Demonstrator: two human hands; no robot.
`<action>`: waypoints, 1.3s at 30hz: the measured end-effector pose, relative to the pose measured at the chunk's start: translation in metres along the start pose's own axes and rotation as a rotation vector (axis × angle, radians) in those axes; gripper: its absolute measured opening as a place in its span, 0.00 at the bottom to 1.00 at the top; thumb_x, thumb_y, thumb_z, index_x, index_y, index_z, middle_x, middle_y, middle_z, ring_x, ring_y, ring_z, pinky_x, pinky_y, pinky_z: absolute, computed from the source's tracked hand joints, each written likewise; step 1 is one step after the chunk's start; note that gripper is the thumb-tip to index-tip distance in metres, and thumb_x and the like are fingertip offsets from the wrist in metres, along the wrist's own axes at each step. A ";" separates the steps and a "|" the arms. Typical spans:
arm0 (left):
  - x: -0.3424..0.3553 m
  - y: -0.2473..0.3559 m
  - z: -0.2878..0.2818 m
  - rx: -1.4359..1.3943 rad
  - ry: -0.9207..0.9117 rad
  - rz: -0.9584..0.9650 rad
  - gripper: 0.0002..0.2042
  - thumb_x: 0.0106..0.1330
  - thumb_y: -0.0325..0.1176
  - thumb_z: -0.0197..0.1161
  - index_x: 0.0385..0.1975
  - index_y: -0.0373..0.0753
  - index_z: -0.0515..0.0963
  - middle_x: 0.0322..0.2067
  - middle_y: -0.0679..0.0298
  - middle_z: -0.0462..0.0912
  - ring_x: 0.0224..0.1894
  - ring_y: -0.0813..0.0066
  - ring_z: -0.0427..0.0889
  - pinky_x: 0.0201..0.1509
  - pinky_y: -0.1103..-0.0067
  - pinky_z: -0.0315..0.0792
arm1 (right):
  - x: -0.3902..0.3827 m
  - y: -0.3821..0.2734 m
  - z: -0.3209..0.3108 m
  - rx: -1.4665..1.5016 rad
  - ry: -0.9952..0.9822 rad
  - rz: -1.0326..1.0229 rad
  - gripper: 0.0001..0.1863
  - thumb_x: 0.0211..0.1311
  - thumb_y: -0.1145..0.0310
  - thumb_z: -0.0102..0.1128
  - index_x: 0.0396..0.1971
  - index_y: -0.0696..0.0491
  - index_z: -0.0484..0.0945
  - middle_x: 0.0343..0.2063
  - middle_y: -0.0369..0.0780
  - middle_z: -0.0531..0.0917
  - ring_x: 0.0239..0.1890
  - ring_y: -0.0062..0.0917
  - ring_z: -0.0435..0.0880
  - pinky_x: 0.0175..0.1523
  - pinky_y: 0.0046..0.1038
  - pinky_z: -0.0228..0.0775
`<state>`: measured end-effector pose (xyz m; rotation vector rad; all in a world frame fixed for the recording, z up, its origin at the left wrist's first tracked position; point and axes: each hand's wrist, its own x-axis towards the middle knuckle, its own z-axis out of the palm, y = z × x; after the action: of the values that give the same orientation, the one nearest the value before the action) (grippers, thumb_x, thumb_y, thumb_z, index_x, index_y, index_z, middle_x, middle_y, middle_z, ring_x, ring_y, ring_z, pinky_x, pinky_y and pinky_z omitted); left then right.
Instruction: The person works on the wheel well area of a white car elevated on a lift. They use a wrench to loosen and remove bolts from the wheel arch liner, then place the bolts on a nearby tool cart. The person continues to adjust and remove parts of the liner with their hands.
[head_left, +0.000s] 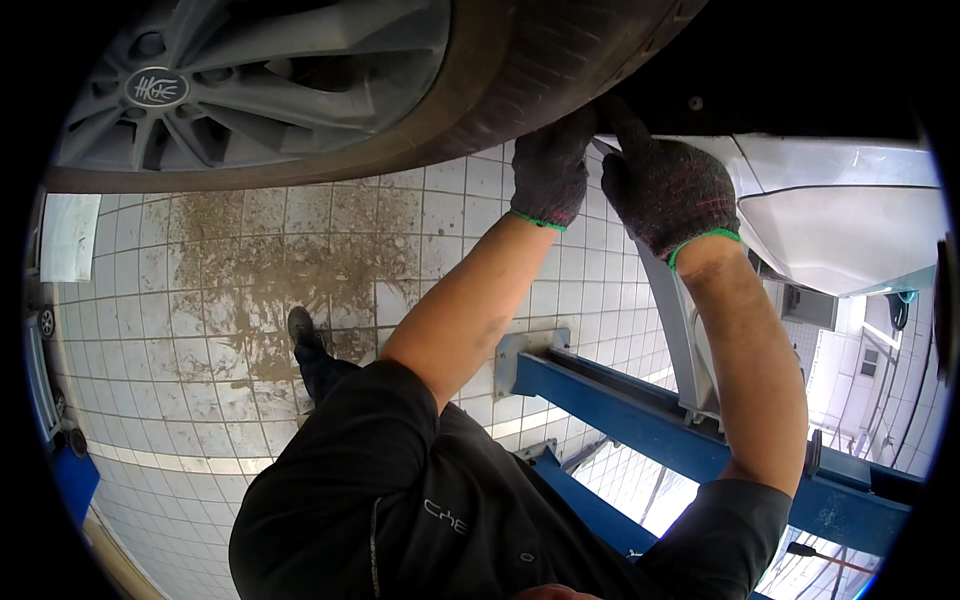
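Both hands wear dark knit gloves with green cuffs and are raised close together between a car tire (500, 85) and the lower body panel (850, 225). My left hand (552, 172) is right by the tire's tread. Its fingers run up into black shadow, so their grip is hidden. Beside the white panel's front edge, my right hand (678, 190) has its index finger pointing up into the dark wheel arch. Its other fingers look curled in, and whatever they may hold cannot be made out. A small round fastener (696, 103) shows in the dark area above.
The grey spoked alloy wheel (290, 90) hangs above at the left. Blue lift beams (620, 400) and a grey lift arm (675, 320) stand below my right forearm. Brown dirt (290, 240) is scattered over the white tiled floor (150, 400). A dark cable (803, 550) lies at lower right.
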<state>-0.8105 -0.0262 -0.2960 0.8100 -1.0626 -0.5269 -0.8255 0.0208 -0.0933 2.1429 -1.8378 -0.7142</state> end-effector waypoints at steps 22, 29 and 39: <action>-0.027 -0.039 0.025 -0.070 0.164 -0.408 0.10 0.72 0.25 0.61 0.50 0.34 0.81 0.49 0.52 0.86 0.53 0.53 0.82 0.57 0.65 0.77 | 0.009 -0.004 0.010 -0.133 0.022 0.034 0.32 0.70 0.58 0.59 0.73 0.37 0.65 0.25 0.46 0.88 0.29 0.39 0.90 0.39 0.40 0.84; -0.010 -0.002 0.016 -0.071 0.152 -0.353 0.10 0.74 0.25 0.58 0.50 0.38 0.82 0.48 0.54 0.85 0.51 0.51 0.82 0.54 0.63 0.75 | 0.011 0.014 0.028 -0.065 0.356 -0.285 0.24 0.68 0.63 0.65 0.64 0.45 0.78 0.26 0.43 0.89 0.26 0.35 0.91 0.34 0.32 0.84; -0.011 0.002 0.022 0.068 0.099 -0.241 0.14 0.65 0.28 0.64 0.50 0.43 0.83 0.50 0.54 0.84 0.54 0.48 0.82 0.56 0.56 0.74 | 0.008 0.015 0.031 0.024 0.341 -0.183 0.19 0.70 0.65 0.64 0.59 0.49 0.78 0.28 0.45 0.90 0.27 0.34 0.92 0.34 0.31 0.84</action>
<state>-0.8348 -0.0243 -0.2954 1.0217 -0.9009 -0.6493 -0.8537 0.0143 -0.1145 2.2993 -1.4973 -0.3319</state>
